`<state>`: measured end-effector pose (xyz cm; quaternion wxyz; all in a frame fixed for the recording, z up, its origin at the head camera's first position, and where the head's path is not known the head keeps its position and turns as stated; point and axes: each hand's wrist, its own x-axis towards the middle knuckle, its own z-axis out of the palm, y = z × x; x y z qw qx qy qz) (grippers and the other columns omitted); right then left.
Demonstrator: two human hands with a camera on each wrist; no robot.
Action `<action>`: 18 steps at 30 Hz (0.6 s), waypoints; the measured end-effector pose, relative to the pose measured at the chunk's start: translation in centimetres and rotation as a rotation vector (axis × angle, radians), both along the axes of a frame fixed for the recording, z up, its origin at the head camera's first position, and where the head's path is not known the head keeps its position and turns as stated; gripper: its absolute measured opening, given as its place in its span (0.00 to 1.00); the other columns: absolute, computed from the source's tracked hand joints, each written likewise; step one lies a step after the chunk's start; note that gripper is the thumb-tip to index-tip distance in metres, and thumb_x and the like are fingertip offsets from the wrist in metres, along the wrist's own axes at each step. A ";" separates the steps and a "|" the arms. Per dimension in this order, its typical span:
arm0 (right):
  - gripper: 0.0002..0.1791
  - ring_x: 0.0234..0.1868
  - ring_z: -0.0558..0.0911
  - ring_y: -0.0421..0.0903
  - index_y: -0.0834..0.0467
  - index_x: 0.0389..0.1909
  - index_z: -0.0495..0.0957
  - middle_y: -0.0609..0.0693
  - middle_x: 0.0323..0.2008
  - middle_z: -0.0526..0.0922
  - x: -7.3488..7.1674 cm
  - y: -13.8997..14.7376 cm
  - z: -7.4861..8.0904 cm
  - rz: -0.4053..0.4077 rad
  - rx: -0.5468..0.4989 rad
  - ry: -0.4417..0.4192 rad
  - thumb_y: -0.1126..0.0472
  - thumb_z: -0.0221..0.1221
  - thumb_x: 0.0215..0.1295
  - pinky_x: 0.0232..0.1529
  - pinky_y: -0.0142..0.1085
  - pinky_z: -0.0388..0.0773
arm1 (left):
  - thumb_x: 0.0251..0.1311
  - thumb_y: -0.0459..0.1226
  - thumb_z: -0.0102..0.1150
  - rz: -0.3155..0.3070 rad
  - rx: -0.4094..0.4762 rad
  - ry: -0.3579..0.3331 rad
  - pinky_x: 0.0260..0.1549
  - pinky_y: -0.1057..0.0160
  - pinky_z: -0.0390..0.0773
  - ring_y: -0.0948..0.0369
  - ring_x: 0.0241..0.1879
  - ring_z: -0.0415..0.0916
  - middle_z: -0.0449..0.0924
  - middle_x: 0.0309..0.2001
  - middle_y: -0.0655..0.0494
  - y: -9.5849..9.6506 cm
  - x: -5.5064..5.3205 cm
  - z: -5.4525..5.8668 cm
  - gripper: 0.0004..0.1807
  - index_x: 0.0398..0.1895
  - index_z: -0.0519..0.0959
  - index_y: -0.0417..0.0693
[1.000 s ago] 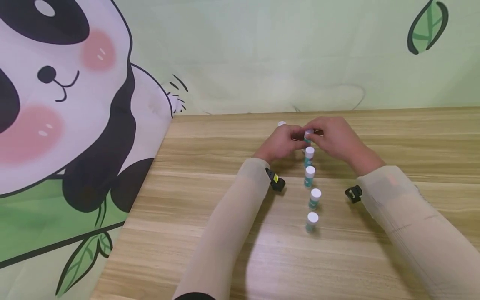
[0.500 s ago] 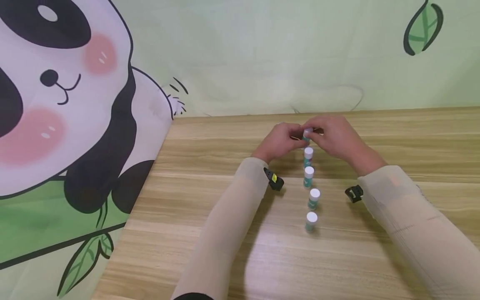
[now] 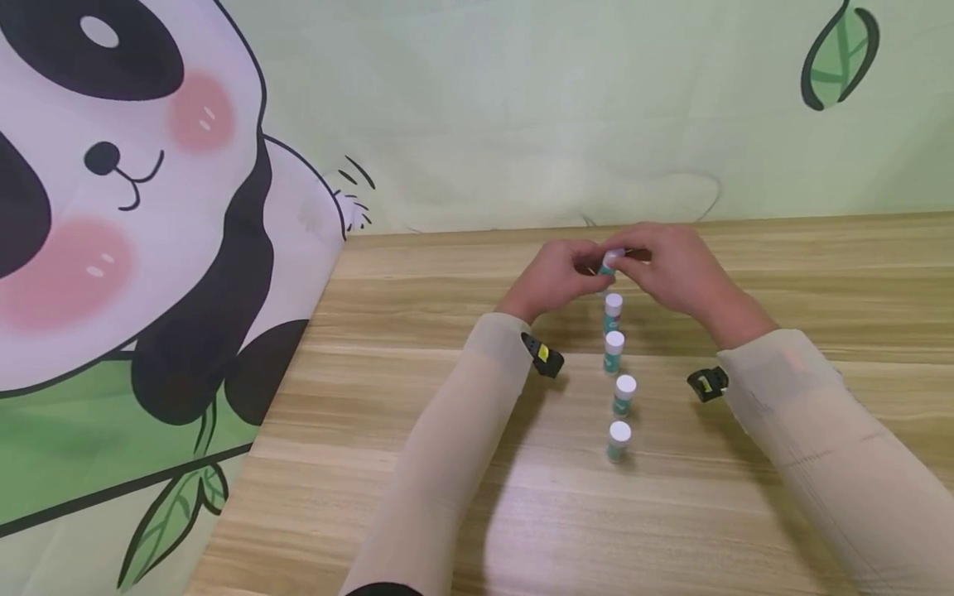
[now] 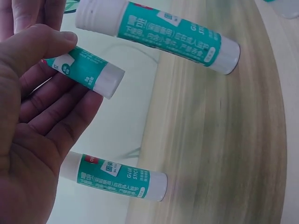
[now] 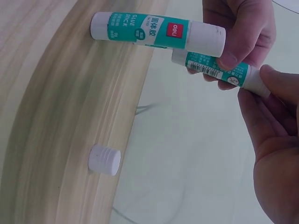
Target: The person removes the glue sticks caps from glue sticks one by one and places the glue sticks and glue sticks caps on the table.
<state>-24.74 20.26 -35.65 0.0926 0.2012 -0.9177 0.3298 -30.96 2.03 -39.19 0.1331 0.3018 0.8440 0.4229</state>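
Both hands meet over the far part of the table, around one green and white glue stick [image 3: 607, 267]. My left hand [image 3: 561, 277] holds its green body between thumb and fingers, as the left wrist view shows of this tilted glue stick [image 4: 84, 70]. My right hand [image 3: 674, 269] pinches the white upper end [image 5: 256, 83] with thumb and fingertips. Just in front, a capped glue stick [image 3: 613, 313] stands upright, the farthest of a row that runs toward me. Another glue stick [image 4: 119, 176] stands past the left hand, hidden from the head view.
More upright glue sticks follow in the row, with one [image 3: 619, 441] nearest me. A small white ridged cap [image 5: 103, 159] stands on the wooden table [image 3: 373, 372] in the right wrist view. Behind the table's far edge hangs a printed panda backdrop [image 3: 484, 116].
Both hands have risen slightly with the glue stick, which leans more now. The right wrist has shifted a little outward. A white cap seen beyond the left hand earlier is now covered by it.
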 end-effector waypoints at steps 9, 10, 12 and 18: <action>0.12 0.47 0.84 0.53 0.57 0.48 0.83 0.56 0.47 0.85 0.3 0.3 -0.1 0.010 -0.083 0.035 0.64 0.63 0.63 0.50 0.47 0.81 | 0.60 0.42 0.64 -0.009 0.012 0.008 0.39 0.70 0.79 0.64 0.39 0.78 0.83 0.40 0.58 -0.2 0.1 0.4 0.17 0.52 0.80 0.51; 0.12 0.47 0.85 0.52 0.57 0.48 0.83 0.55 0.47 0.85 0.3 0.4 -0.1 0.009 -0.091 0.039 0.64 0.63 0.63 0.50 0.47 0.81 | 0.60 0.42 0.64 -0.012 0.015 0.009 0.39 0.70 0.79 0.64 0.39 0.78 0.83 0.40 0.58 -0.3 0.1 0.4 0.17 0.52 0.81 0.51; 0.12 0.46 0.85 0.51 0.57 0.47 0.84 0.55 0.47 0.86 0.4 0.5 -0.2 0.010 -0.113 0.045 0.64 0.63 0.63 0.49 0.44 0.82 | 0.60 0.42 0.65 -0.017 0.022 0.011 0.39 0.70 0.79 0.64 0.39 0.78 0.83 0.41 0.57 -0.3 0.1 0.5 0.16 0.51 0.81 0.50; 0.11 0.45 0.85 0.48 0.57 0.46 0.84 0.54 0.45 0.86 0.5 0.6 -0.5 0.010 -0.170 0.036 0.64 0.63 0.63 0.44 0.18 0.76 | 0.60 0.41 0.65 -0.035 0.022 0.037 0.38 0.70 0.79 0.64 0.38 0.77 0.83 0.40 0.57 -0.4 0.3 0.6 0.14 0.49 0.82 0.49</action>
